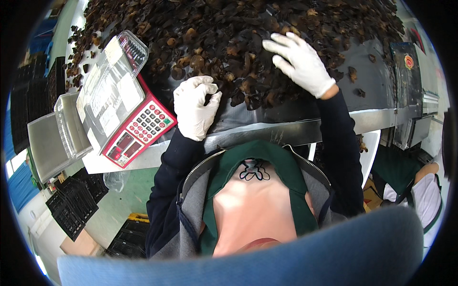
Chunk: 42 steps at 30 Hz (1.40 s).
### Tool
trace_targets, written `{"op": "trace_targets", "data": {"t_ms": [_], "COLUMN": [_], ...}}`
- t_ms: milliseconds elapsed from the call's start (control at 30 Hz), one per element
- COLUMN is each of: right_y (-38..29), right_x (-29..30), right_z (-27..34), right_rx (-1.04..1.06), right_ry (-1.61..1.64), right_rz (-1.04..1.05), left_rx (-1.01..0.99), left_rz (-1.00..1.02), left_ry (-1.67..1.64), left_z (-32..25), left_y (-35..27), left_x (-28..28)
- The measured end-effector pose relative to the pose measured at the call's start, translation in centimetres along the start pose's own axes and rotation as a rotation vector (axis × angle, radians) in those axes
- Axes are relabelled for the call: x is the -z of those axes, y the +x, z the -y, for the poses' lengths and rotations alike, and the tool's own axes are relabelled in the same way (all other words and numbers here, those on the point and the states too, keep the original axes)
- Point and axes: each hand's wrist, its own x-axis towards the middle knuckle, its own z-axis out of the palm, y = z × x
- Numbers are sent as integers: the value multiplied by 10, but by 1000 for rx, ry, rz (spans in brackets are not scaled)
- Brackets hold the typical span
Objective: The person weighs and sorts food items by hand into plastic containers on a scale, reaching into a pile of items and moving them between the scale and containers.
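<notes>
A wide heap of dark brown wood ear mushrooms (214,39) covers much of the table before me. My left hand (196,109), in a white glove, is at the heap's near edge beside the scale. Its fingers curl towards the thumb, and a dark mushroom piece (220,85) shows at the fingertips; whether it is gripped cannot be made out. Over the right part of the heap is my right hand (302,64), also gloved in white. Its fingers are spread, palm down, with nothing held. The mushrooms under that palm are hidden.
A red electronic scale (146,123) with a plastic-covered platform stands at left. Beside it are clear plastic trays (53,139). Black crates (73,200) stand on the floor. A metal-sided device (408,93) stands at right, near another person (424,200). The table's metal edge (264,134) runs before me.
</notes>
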Motion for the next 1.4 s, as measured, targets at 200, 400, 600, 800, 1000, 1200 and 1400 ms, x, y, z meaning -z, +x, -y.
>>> {"op": "trace_targets", "data": {"t_ms": [200, 400, 600, 800, 1000, 1200, 1400], "right_y": [-41, -29, 121, 162, 78, -4, 80], "right_x": [32, 72, 53, -4, 12, 37, 64], "right_z": [32, 12, -62, -40, -34, -12, -18], "right_rx": [3, 111, 95, -26, 84, 89, 92], "right_ry": [84, 485, 202, -209, -237, -91, 215], "right_rz": [22, 379, -192, -241, 158, 119, 56], "left_rx": [302, 511, 330, 158, -81, -56, -150], "left_rz": [1, 1, 15, -45, 53, 380, 391], "left_ry": [-299, -384, -210, -2, 303, 452, 433], "left_z": [2, 7, -4, 24, 39, 40, 16], "left_y": [2, 16, 70, 111, 166, 151, 96], "left_x": [8, 9, 11, -8, -53, -55, -30]}}
